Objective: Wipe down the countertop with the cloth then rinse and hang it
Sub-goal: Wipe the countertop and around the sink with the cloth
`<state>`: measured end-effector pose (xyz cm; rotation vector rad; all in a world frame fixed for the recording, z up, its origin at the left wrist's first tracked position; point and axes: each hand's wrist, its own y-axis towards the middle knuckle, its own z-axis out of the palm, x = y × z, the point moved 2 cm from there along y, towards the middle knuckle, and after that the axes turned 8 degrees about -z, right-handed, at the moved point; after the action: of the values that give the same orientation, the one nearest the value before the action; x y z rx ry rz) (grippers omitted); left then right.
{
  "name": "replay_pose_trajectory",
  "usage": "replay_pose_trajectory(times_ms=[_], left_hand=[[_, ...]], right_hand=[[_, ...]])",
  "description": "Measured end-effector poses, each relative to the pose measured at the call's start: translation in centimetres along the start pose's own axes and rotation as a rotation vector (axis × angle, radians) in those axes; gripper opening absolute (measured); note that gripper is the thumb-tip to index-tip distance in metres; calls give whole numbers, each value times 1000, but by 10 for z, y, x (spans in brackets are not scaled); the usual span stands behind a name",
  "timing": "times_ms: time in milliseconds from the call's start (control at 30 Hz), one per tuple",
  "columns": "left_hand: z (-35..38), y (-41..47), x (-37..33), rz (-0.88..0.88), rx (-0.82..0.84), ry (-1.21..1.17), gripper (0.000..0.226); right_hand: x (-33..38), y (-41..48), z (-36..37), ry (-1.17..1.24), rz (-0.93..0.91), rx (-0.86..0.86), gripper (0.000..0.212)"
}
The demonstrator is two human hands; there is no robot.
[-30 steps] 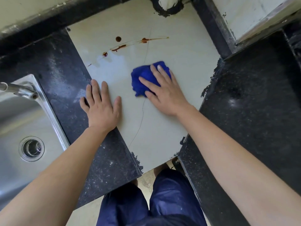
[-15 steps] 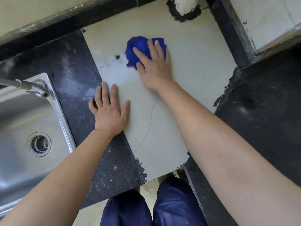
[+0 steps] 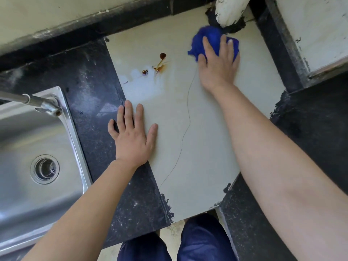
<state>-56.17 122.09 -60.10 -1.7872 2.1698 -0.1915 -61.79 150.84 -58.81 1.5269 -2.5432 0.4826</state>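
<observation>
Entry: legible text, labels, brands, numbers, signs. We read none. We find no markings on the blue cloth (image 3: pixel 211 37), the pale tabletop (image 3: pixel 207 147), the steel sink (image 3: pixel 75 138) or the tap (image 3: pixel 37 102).
</observation>
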Motion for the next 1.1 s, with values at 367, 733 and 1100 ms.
replay_pose_trajectory(times_ms=[367,733,1100], left_hand=[[-26,24,20,-35,-80,-105,84],[-22,35,37,-50,35,28,92],[-23,37,37,-43,86,65,91]], right_hand=[[13,-64,15,-59,-549,173,50],[101,17,21,-52,-303,124,53],[82,21,7,-76,-519,198,51]])
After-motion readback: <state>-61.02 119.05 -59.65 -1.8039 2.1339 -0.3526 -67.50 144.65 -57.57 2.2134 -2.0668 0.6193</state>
